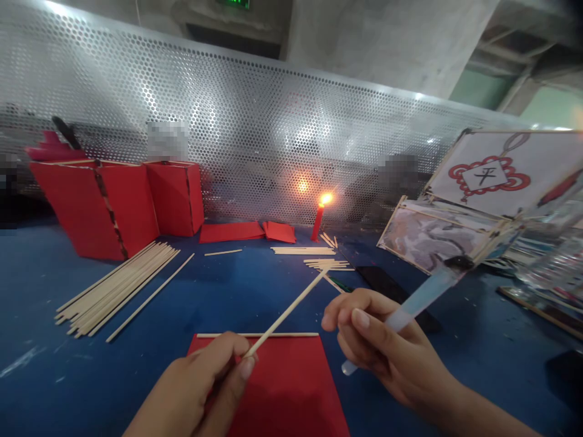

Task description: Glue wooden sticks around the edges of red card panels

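My left hand (204, 379) pinches one end of a thin wooden stick (289, 311), which slants up and away to the right. Below it lies a red sheet (291, 379), with another wooden stick (273, 334) along its far edge. The left hand partly covers this sheet. In my right hand (387, 346) is a translucent hot glue stick (426, 296), the fingers wrapped round it. Its upper end is blackened and points up to the right, while its clear lower end sticks out below the fingers.
A lit red candle (317, 223) stands near the perforated metal screen (255, 133). Wooden sticks (121, 291) lie at left before a red paper box (122, 206). Red paper pieces (232, 231) lie beyond. A painted paper frame (483, 182) stands at right, near a dark flat object (380, 284).
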The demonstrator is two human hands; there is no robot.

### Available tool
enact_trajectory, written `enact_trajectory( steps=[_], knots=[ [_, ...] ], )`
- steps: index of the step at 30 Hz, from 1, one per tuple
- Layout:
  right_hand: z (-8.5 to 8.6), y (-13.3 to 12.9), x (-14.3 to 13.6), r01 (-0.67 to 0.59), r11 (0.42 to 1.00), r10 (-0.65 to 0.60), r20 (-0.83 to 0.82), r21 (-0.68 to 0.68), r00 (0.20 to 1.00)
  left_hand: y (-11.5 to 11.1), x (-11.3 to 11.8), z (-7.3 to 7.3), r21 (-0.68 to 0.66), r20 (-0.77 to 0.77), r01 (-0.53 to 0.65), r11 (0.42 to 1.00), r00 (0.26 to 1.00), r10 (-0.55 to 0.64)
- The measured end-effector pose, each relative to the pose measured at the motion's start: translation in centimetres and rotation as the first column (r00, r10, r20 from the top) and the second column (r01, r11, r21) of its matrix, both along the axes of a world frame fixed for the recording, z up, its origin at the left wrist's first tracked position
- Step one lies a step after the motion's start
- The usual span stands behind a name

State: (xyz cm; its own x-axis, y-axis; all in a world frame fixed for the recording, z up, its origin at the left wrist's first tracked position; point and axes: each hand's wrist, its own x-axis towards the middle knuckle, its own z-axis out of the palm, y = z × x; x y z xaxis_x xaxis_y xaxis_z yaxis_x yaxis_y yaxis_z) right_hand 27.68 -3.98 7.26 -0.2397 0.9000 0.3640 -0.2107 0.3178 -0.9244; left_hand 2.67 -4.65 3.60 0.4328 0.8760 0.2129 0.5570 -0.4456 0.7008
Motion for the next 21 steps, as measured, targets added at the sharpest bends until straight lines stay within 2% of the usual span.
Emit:
enact_trajectory(
  steps=[9, 15, 17, 19, 21],
  knots=[
    [-0.1, 0.1, 0.3, 0.039, 0.999, -0.04, 0.032, 0.023, 0.999, -0.1, 0.2, -0.1, 0.111, 0.038, -0.086, 0.99, 0.996, 0.082],
    [0.0, 0.0, 0.3, 0.05, 0.998, -0.051, 0.045, 0.029, 0.998, 0.2, -0.1, -0.2, 0.093, -0.008, -0.082, 0.992, 0.997, 0.083],
    [0.4, 0.1, 0.5, 0.077, 0.997, -0.079, 0.095, 0.021, 0.992, 0.4, -0.1, -0.2, 0.07, -0.038, -0.077, 0.995, 0.996, 0.08],
    [0.9, 0.4, 1.0, 0.127, 0.992, -0.129, 0.213, 0.024, 0.969, 0.4, -0.2, -0.3, 0.053, -0.043, -0.079, 0.995, 0.996, 0.081],
    [1.4, 1.0, 1.9, 0.193, 0.978, -0.209, 0.382, 0.08, 0.9, 0.4, -0.2, -0.3, 0.032, -0.036, -0.083, 0.996, 0.996, 0.084]
  ],
)
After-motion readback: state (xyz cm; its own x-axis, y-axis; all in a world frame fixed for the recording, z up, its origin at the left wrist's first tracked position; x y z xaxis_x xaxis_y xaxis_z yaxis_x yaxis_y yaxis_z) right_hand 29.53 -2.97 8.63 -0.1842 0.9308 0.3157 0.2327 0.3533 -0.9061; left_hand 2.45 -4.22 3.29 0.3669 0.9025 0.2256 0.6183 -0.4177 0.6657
